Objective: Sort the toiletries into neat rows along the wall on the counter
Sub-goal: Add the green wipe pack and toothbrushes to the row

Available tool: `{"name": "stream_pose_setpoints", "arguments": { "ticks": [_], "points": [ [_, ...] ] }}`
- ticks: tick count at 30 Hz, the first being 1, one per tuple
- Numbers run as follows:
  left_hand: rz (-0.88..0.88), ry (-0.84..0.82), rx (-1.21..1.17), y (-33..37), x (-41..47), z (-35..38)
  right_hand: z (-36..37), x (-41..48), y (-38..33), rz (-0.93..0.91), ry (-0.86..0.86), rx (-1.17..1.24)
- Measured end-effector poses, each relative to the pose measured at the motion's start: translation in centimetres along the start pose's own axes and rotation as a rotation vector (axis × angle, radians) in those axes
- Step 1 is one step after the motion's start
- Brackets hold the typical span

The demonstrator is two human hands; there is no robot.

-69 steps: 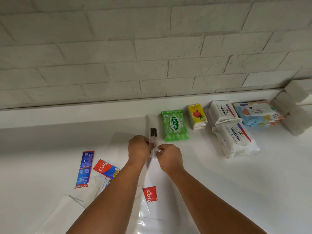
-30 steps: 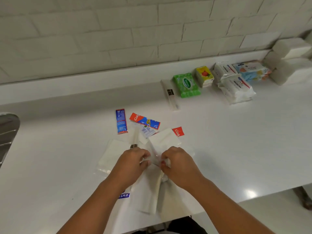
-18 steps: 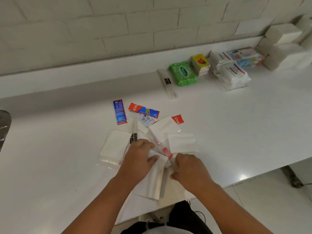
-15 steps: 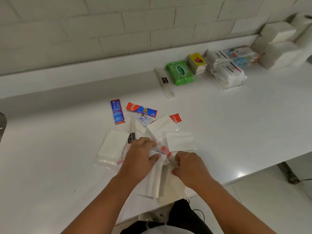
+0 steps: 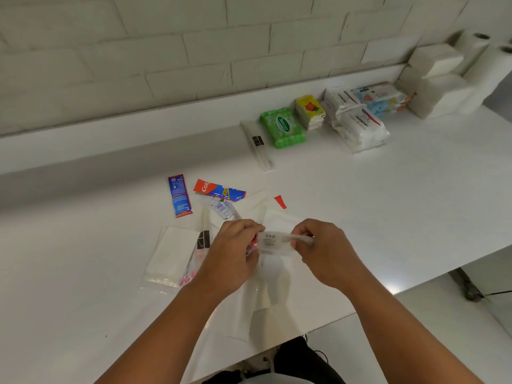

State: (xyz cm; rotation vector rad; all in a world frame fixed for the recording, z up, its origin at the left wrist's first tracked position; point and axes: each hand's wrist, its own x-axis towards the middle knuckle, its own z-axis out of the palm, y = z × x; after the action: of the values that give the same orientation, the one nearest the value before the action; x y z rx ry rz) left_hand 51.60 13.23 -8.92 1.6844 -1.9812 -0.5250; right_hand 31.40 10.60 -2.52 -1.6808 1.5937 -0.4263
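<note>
A clear packet (image 5: 273, 241) hangs just above the tabletop (image 5: 388, 189), near its front edge. The left hand (image 5: 235, 256) curls round its left end and the right hand (image 5: 324, 250) pinches its right end. White packets (image 5: 277, 275) lie heaped beneath. At nine o'clock a black-labelled toothbrush (image 5: 202, 242) overlaps a tissue pack (image 5: 170, 253). At eleven o'clock lie a blue sachet (image 5: 180, 195) and a Colgate sachet (image 5: 219, 189), apart. Toward one o'clock, along the wall (image 5: 166, 51), sit a wrapped brush (image 5: 259, 144), green wipes (image 5: 282, 127), yellow tissues (image 5: 309, 110) and white packs (image 5: 357, 126).
</note>
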Motion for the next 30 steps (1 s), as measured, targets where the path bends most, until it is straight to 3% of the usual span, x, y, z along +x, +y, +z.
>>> {"name": "stream_pose_setpoints", "arguments": {
  "ticks": [11,18,23,27,30],
  "points": [
    [-0.089,0.093,-0.013,0.4,4.9,-2.1,-6.1,4.7,-1.1,-0.011,-0.113,0.380],
    [-0.303,-0.017,-0.301,0.6,8.8,-5.6,-7.5,10.0,0.1,-0.145,-0.119,0.264],
    [-0.470,0.176,-0.567,-0.5,11.7,-6.5,-7.7,13.9,0.2,-0.238,-0.205,0.227],
    [-0.512,0.349,-0.797,-1.1,14.2,-6.8,-6.9,16.9,0.6,-0.157,-0.290,0.295],
    [-0.540,0.464,-0.839,-1.4,16.3,-6.8,-6.3,19.1,1.3,-0.097,-0.417,0.359]
  ]
}}
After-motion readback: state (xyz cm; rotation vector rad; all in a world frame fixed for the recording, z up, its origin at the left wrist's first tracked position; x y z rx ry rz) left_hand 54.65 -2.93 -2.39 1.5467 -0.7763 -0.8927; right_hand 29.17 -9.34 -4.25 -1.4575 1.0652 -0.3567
